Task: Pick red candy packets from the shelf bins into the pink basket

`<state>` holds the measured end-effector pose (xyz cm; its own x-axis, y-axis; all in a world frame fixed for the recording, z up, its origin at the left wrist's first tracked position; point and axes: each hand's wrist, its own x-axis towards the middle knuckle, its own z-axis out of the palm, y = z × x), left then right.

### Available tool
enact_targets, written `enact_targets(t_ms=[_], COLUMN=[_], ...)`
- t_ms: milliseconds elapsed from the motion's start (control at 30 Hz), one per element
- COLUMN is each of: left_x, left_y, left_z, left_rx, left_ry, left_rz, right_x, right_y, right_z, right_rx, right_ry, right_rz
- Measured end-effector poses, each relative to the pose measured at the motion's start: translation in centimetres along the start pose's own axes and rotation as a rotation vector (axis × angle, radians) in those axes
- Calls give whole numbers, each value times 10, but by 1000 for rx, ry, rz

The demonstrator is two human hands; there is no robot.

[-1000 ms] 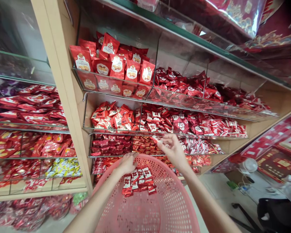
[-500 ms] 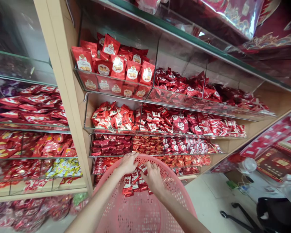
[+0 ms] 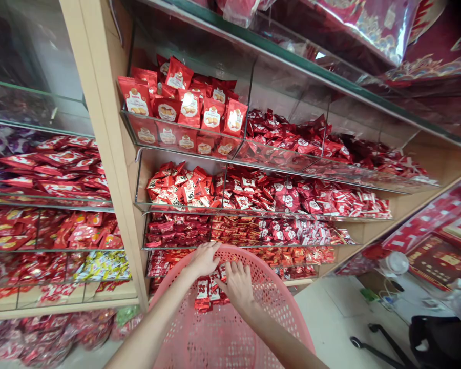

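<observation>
A pink perforated plastic basket is held up in front of the shelves. My left hand is closed on its far rim. Inside lies a small pile of red-and-white wrapped sweets. My right hand rests palm down on that pile, fingers curled over the packets; I cannot make out whether it grips any. Just beyond the rim are glass shelf bins of red wrapped sweets.
Glass-fronted shelves hold red snack packets above and more red sweets in the middle row. A wooden upright divides off more bins at left. At lower right lie floor tiles, a white fan and a dark chair.
My right hand came down from the shelf bin into the basket and now lies on the pile of sweets. My left hand has stayed on the rim.
</observation>
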<state>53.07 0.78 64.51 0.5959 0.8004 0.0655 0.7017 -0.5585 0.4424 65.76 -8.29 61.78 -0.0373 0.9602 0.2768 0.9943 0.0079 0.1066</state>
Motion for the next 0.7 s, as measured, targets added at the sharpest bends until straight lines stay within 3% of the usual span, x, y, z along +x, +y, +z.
enact_targets(t_ms=[200, 300, 500, 700], left_x=[0, 1, 1, 1], left_y=[0, -2, -3, -2], left_z=[0, 1, 2, 2], left_rx=[-5, -5, -8, 25], left_ry=[-2, 9, 42, 18], left_rz=[1, 9, 39, 22], right_x=[-1, 7, 43, 115], right_y=[-3, 3, 35, 82], right_z=[-2, -14, -76, -134], right_rx=[-3, 13, 114, 247], right_ry=[24, 77, 303, 495], right_rz=[-18, -24, -128, -140])
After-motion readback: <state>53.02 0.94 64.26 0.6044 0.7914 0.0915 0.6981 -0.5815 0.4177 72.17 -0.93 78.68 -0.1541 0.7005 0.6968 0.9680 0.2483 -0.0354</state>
